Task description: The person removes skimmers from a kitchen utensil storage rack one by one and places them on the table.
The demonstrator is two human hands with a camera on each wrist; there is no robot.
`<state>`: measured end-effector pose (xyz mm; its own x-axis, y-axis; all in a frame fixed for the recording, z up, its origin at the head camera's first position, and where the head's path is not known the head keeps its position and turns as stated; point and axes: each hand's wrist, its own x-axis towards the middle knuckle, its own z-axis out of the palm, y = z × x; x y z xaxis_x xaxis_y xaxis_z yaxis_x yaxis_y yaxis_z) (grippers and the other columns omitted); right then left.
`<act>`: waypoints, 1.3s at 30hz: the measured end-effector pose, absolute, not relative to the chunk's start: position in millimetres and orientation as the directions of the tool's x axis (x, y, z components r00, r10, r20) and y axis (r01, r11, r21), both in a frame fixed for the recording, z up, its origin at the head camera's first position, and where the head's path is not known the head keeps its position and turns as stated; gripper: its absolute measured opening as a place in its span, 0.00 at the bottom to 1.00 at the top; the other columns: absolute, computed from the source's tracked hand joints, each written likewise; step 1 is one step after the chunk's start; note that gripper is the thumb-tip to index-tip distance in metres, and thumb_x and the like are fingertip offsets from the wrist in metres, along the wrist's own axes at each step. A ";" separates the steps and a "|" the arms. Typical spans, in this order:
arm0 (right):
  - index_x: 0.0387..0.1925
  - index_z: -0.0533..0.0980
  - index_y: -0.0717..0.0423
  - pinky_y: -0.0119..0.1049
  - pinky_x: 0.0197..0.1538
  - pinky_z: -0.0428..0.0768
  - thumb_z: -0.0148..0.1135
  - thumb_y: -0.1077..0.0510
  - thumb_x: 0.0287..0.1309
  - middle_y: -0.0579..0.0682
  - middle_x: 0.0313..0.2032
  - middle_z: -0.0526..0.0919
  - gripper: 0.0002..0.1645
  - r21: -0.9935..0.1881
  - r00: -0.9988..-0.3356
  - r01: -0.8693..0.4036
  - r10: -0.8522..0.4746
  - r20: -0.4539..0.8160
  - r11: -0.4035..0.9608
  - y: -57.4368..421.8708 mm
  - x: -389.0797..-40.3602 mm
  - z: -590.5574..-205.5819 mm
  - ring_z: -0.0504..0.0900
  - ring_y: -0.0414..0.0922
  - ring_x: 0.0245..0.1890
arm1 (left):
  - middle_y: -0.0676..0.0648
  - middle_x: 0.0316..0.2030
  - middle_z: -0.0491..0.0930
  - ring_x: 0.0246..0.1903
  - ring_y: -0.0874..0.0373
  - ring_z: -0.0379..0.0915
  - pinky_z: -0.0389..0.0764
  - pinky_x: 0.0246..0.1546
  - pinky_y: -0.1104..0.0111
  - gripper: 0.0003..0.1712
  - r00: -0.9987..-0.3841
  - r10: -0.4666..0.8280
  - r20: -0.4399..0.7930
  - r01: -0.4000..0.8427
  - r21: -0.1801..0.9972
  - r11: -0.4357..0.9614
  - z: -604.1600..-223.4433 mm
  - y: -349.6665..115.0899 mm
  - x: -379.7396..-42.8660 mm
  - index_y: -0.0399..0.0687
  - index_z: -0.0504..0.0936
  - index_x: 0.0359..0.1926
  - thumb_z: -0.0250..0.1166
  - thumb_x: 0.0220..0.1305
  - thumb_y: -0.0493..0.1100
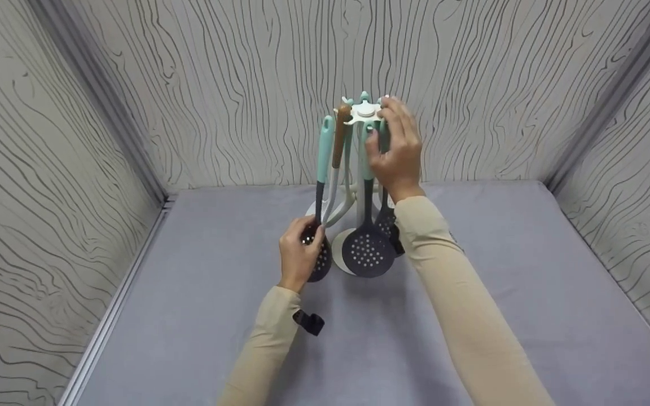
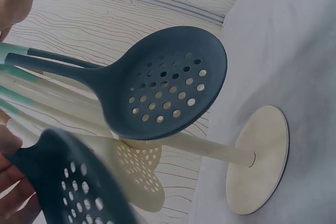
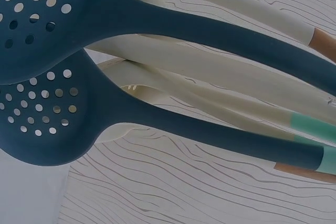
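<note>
A white utensil rack (image 1: 365, 110) with a hooked top stands on the table, hung with several utensils. My left hand (image 1: 297, 251) pinches a dark skimmer (image 2: 84, 192) with a teal handle where its neck meets the perforated bowl. That skimmer is upright at the rack's left side, its handle top just below hook height. My right hand (image 1: 401, 152) grips the rack's top at the right, fingers at a hook and thumb beside the handle of another dark skimmer (image 1: 368, 252). This second skimmer hangs at the front. The right wrist view shows no hand.
A brown-handled utensil (image 1: 341, 135) hangs beside the held skimmer. Pale utensils (image 2: 139, 177), some perforated, hang farther back. The rack's round base (image 2: 262, 161) rests on the grey cloth-covered table (image 1: 189, 316). Patterned panels (image 1: 246, 67) enclose the back and sides.
</note>
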<state>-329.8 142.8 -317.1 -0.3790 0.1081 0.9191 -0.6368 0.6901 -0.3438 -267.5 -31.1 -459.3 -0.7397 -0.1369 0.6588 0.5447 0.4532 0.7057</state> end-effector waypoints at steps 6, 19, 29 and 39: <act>0.44 0.76 0.67 0.39 0.75 0.65 0.50 0.55 0.54 0.61 0.57 0.79 0.22 -0.352 -0.383 -0.639 0.114 0.917 0.684 143.4 -330.8 -315.7 0.72 0.57 0.65 | 0.43 0.35 0.85 0.34 0.54 0.83 0.86 0.37 0.66 0.09 -0.766 -0.160 0.622 0.498 0.732 0.465 -460.5 -37.3 -266.5 0.37 0.84 0.39 0.67 0.59 0.38; 0.43 0.76 0.67 0.40 0.75 0.66 0.50 0.54 0.54 0.62 0.57 0.79 0.22 -0.354 -0.371 -0.644 0.128 0.920 0.678 142.3 -332.7 -314.7 0.73 0.57 0.64 | 0.42 0.35 0.85 0.35 0.52 0.83 0.86 0.40 0.63 0.09 -0.778 -0.160 0.608 0.480 0.740 0.471 -470.9 -47.2 -265.9 0.37 0.84 0.40 0.66 0.59 0.36; 0.44 0.76 0.67 0.40 0.75 0.66 0.50 0.54 0.54 0.61 0.57 0.79 0.22 -0.358 -0.368 -0.645 0.136 0.920 0.675 142.6 -332.6 -315.2 0.73 0.57 0.64 | 0.43 0.34 0.84 0.34 0.54 0.82 0.86 0.38 0.65 0.08 -0.805 -0.175 0.567 0.431 0.762 0.483 -480.4 -55.9 -267.4 0.38 0.83 0.40 0.66 0.60 0.37; 0.43 0.76 0.67 0.40 0.75 0.65 0.49 0.53 0.55 0.61 0.57 0.79 0.23 -0.362 -0.386 -0.630 0.128 0.914 0.687 139.8 -331.1 -317.8 0.72 0.58 0.64 | 0.42 0.33 0.83 0.32 0.54 0.80 0.84 0.35 0.67 0.07 -0.816 -0.222 0.534 0.370 0.777 0.510 -502.3 -77.1 -267.7 0.37 0.83 0.38 0.67 0.58 0.35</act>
